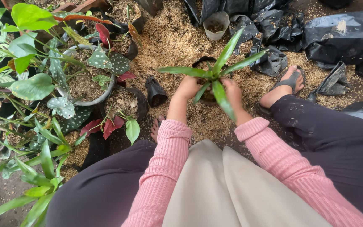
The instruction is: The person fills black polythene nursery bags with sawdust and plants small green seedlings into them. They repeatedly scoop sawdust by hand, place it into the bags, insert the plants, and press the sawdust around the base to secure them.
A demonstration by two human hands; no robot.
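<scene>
hands clasped a small green plant point(215, 73) from both sides, left hand point(188, 87) at nine o'clock, right hand point(233, 92) at three, over husk-strewn floor point(173, 38).

Both hands, left point(187, 88) and right point(234, 93), reach forward, fingers curled inward.
</scene>
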